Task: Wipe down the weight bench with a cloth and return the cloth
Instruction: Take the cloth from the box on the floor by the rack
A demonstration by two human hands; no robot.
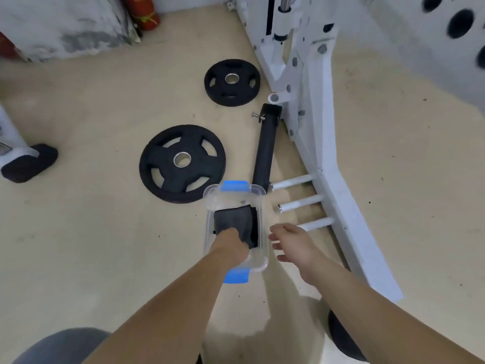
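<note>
A clear plastic box point(258, 198) with blue clips at both ends stands on the beige floor. A dark grey cloth point(235, 219) lies inside it. My left hand point(232, 245) reaches down into the box and sits on the cloth's near edge; its fingers are hidden, so the grip is unclear. My right hand point(294, 243) hovers just right of the box, fingers relaxed and spread, holding nothing. The bench's pad is out of view.
Two black weight plates point(182, 164) point(232, 82) lie on the floor beyond the box. A black padded bar point(265, 151) lies beside a white machine frame point(322, 143) with three white pegs point(301, 202). A red cylinder point(143, 11) stands at the back wall.
</note>
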